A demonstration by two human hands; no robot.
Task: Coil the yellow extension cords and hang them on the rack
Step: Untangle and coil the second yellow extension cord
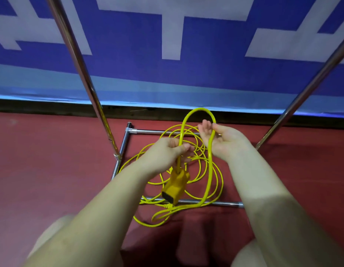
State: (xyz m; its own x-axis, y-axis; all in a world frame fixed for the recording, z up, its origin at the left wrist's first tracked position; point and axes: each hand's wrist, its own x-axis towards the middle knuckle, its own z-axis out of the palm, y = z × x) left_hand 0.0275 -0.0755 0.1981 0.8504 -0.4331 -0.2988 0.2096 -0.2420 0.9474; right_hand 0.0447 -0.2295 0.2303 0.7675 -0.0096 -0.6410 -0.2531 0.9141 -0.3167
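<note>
Looking down, we see both hands raise one loop of a yellow cord (198, 112) over the red floor (51, 170). Our left hand (167, 153) curls round the cord just above its boxy yellow socket (176, 185), which dangles below. Our right hand (219, 139) lies palm up with fingers loosely spread, the cord draped across it. More yellow cord sprawls in tangled rings on the floor inside the base bars of the metal rack (86, 74), before a blue and white banner (171, 35).
</note>
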